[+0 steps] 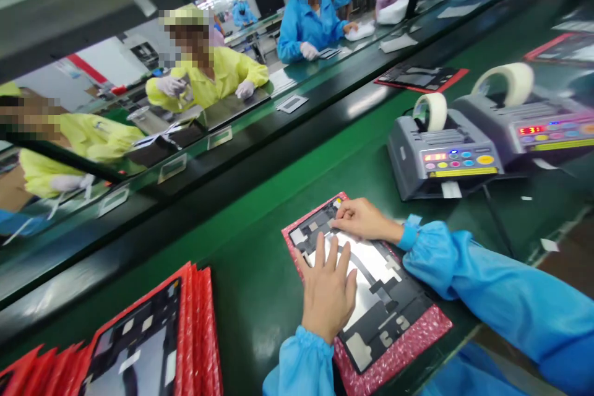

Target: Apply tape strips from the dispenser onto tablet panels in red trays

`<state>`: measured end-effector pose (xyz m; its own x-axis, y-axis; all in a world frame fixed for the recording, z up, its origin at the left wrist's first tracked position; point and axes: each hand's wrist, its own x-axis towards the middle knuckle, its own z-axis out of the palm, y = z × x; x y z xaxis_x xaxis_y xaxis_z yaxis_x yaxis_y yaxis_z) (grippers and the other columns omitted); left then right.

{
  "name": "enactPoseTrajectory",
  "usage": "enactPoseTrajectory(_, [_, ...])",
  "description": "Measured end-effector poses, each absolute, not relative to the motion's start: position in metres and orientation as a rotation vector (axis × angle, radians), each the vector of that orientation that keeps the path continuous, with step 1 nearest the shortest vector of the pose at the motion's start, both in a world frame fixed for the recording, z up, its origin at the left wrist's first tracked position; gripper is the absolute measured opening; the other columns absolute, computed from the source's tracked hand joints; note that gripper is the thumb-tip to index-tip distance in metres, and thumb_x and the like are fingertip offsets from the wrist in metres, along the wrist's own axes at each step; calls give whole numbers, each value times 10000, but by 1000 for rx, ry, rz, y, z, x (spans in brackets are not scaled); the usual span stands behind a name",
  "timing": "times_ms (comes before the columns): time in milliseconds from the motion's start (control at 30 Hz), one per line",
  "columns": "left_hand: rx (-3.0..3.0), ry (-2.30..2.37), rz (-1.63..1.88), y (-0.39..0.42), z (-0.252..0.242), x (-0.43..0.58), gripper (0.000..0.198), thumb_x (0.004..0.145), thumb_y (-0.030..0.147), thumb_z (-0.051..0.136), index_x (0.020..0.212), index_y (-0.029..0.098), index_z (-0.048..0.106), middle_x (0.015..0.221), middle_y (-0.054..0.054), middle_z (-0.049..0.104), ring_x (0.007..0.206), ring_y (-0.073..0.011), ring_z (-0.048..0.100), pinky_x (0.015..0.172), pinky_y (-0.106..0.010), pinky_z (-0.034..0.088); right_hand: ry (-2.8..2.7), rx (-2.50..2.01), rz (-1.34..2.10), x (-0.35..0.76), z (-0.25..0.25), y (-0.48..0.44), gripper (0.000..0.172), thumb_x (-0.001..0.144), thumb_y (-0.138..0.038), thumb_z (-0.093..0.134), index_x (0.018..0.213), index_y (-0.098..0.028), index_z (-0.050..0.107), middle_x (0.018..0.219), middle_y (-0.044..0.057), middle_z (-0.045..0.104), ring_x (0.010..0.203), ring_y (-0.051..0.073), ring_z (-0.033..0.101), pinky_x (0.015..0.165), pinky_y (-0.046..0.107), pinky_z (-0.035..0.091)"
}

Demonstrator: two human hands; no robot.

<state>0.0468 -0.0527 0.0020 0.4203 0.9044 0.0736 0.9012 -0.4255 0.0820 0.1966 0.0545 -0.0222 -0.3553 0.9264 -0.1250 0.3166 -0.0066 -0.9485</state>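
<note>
A flat tablet-like panel (pixel 403 296) with black and silvery areas lies on a sheet of red bubble wrap (pixel 394 356) on the green bench. My left hand (pixel 328 288) rests on the panel with its fingers spread. Near the panel's far end, my right hand (pixel 362 218) is closed, thumb and fingers pinched together over the black part. Whatever the pinch may hold is too small to make out. Small grey and pale patches show on the panel around both hands.
Two tape dispensers (pixel 443 151) with pale tape rolls stand at the right. Red-wrapped panels (pixel 197 322) are stacked at the lower left, and another panel (pixel 420 77) lies farther back. Beyond a dark rail (pixel 223 179), several co-workers (pixel 204 68) sit along a line.
</note>
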Motion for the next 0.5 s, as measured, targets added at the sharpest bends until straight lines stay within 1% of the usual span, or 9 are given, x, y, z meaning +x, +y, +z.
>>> enactPoseTrajectory(67, [2678, 1590, 160, -51, -2, 44, 455, 899, 333, 365, 1352, 294, 379, 1426, -6, 353, 1373, -288, 120, 1041, -663, 31, -1557, -1244, 1224, 200, -22, 37, 248, 779, -375, 583, 767, -127, 582, 542, -8, 575, 451, 93, 543, 413, 169, 400])
enactPoseTrajectory(133, [2729, 1564, 179, -47, -10, 41, 470, 894, 260, 357, 1364, 262, 368, 1428, -24, 345, 1371, -298, 125, 1031, -670, 43, -1542, -1186, 1105, 215, -12, 18, 231, 809, -343, 554, 802, -121, 618, 533, -10, 568, 449, 86, 526, 422, 171, 394])
enactPoseTrajectory(167, [2754, 1556, 199, -43, -15, 39, 469, 892, 238, 351, 1361, 249, 376, 1425, -30, 348, 1370, -300, 131, 1028, -671, 40, -1553, -1175, 977, 229, -3, 8, 223, 815, -327, 550, 816, -122, 637, 548, -3, 576, 456, 85, 520, 434, 177, 396])
enactPoseTrajectory(233, [2800, 1523, 242, -34, -25, 33, 452, 894, 222, 338, 1340, 231, 412, 1411, -33, 370, 1367, -299, 144, 1025, -669, 26, -1537, -1215, 594, 269, 16, -13, 193, 794, -300, 584, 803, -128, 671, 630, 28, 612, 514, 95, 526, 489, 203, 413])
enactPoseTrajectory(300, [2837, 1473, 265, -25, -34, 26, 434, 897, 245, 340, 1318, 222, 445, 1391, -32, 398, 1364, -299, 156, 1027, -661, 17, -1373, -1367, 228, 325, 34, -32, 163, 767, -287, 621, 771, -138, 687, 668, 43, 627, 569, 115, 534, 533, 228, 417])
enactPoseTrajectory(367, [2867, 1418, 253, -18, -39, 20, 430, 894, 276, 350, 1305, 224, 462, 1383, -29, 408, 1361, -294, 171, 1034, -648, 27, -1005, -1583, 34, 387, 43, -43, 175, 743, -302, 644, 747, -131, 680, 597, 30, 601, 511, 110, 498, 479, 228, 381])
enactPoseTrajectory(400, [2877, 1402, 242, -15, -40, 17, 430, 891, 288, 354, 1300, 228, 468, 1383, -26, 408, 1360, -291, 178, 1039, -641, 41, -868, -1654, 55, 416, 43, -43, 195, 708, -315, 673, 726, -121, 670, 521, 11, 557, 456, 102, 461, 437, 224, 351])
enactPoseTrajectory(433, [2882, 1395, 229, -13, -42, 15, 429, 888, 298, 355, 1295, 233, 475, 1383, -20, 407, 1358, -289, 186, 1041, -636, 58, -768, -1689, 161, 442, 41, -41, 214, 670, -324, 700, 683, -116, 648, 458, -10, 505, 412, 90, 421, 399, 217, 314])
enactPoseTrajectory(500, [2884, 1405, 208, -10, -46, 11, 421, 886, 306, 351, 1277, 247, 495, 1376, -6, 414, 1351, -287, 210, 1040, -635, 82, -637, -1659, 533, 477, 34, -31, 228, 617, -310, 728, 634, -127, 593, 427, -38, 442, 373, 67, 370, 356, 201, 253])
